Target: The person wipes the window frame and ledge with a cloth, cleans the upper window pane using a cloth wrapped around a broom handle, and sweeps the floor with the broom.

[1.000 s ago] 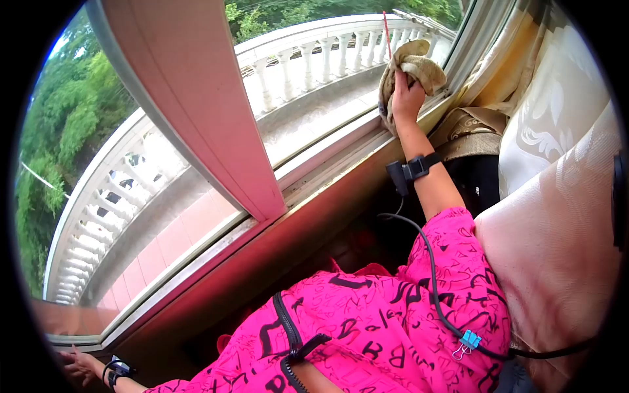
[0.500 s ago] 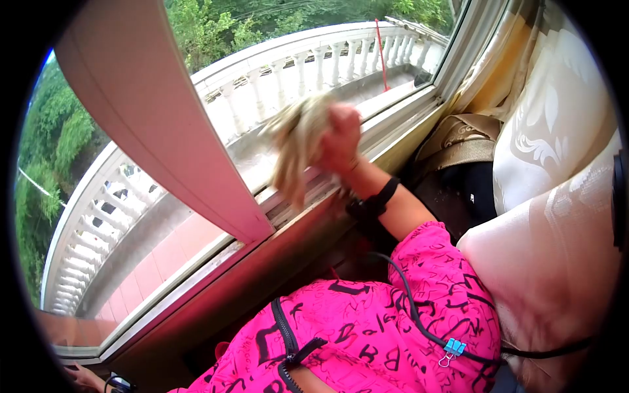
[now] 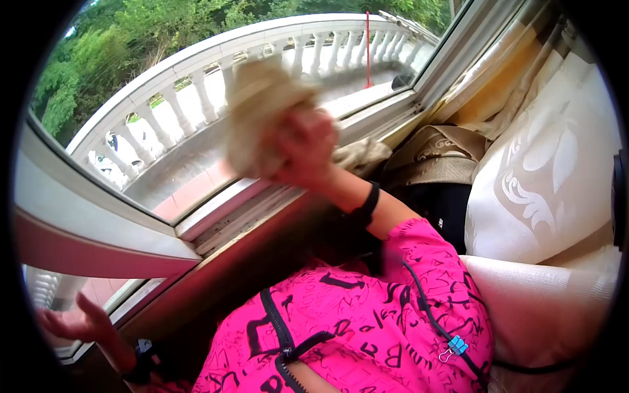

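Observation:
My right hand (image 3: 306, 149) is closed around a beige cloth (image 3: 252, 121), which is smeared by motion. A loose end of the cloth hangs out on the right side of the hand. The hand is raised in front of the window opening, above the sill track (image 3: 242, 219); I cannot tell whether the cloth touches glass. At the lower left, my left hand (image 3: 78, 322) is turned up with its fingers apart and holds nothing. It is close to the lower window frame, below the thick window post (image 3: 105, 242).
Outside stands a white balustrade (image 3: 173, 108) with a red pole (image 3: 368, 52) and trees behind. On the right hang patterned curtains (image 3: 537, 164). A brown woven item (image 3: 432, 160) lies by the sill. A black cable with a blue clip (image 3: 457, 345) crosses the pink shirt.
The cloth and my right hand have swung left. My left hand has risen further into view, away from the frame's corner. The window post appears lower and further left as the view turned.

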Demonstrator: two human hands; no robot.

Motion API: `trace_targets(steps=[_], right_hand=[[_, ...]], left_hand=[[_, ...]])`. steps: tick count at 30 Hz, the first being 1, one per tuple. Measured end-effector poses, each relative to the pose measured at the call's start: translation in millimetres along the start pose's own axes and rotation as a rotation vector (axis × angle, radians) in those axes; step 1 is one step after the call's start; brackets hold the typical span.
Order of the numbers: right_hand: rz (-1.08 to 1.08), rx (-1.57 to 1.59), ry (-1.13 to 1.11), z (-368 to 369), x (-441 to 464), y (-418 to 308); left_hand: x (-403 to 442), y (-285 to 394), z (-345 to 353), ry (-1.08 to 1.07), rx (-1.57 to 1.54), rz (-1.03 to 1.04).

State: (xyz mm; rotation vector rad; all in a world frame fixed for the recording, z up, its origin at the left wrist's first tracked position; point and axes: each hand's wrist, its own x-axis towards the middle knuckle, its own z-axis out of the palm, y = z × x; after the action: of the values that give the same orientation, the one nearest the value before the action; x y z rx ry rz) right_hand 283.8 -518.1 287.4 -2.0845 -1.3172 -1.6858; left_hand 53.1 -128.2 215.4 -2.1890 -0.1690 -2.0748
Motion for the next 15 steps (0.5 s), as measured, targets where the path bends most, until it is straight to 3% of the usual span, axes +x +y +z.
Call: trace_targets(steps=[1, 2, 5, 7, 8, 9, 10, 12, 13, 14, 15], right_hand=[[-0.304, -0.035, 0.053, 12, 10, -18], [-0.427, -0.087, 0.114, 21, 26, -20], [-0.351, -0.014, 0.179, 2, 27, 35], [-0.152, -0.101, 0.321, -12, 10, 105], [-0.004, -0.287, 0.282, -16, -5, 154], [0.133, -0.259, 0.264, -33, -10, 186], [0.242, -0.39, 0.341, -40, -14, 214], [0.984, 0.348, 0.361, -68, -27, 255], [0.996, 0.351, 0.364, -63, -50, 277], [0.766, -0.058, 0.334, -55, -89, 321], [0.717, -0.299, 0.189, -59, -96, 311]], left_hand=[[20, 14, 15, 0.096, -0.178, 0.103], [26, 20, 19, 0.122, -0.178, 0.097], [32, 40, 11, 0.1, -0.032, 0.016], [20, 40, -1, 0.064, 0.056, -0.016], [12, 32, -4, 0.067, 0.014, 0.042], [-2, 20, -8, 0.061, 0.144, 0.055], [-12, 10, -12, 0.082, 0.126, 0.043], [-32, 2, -18, 0.107, 0.11, 0.033], [-34, 0, -21, 0.108, 0.138, 0.046], [-33, 0, -22, 0.109, 0.166, 0.061], [-32, 8, -23, 0.107, 0.168, 0.066]])
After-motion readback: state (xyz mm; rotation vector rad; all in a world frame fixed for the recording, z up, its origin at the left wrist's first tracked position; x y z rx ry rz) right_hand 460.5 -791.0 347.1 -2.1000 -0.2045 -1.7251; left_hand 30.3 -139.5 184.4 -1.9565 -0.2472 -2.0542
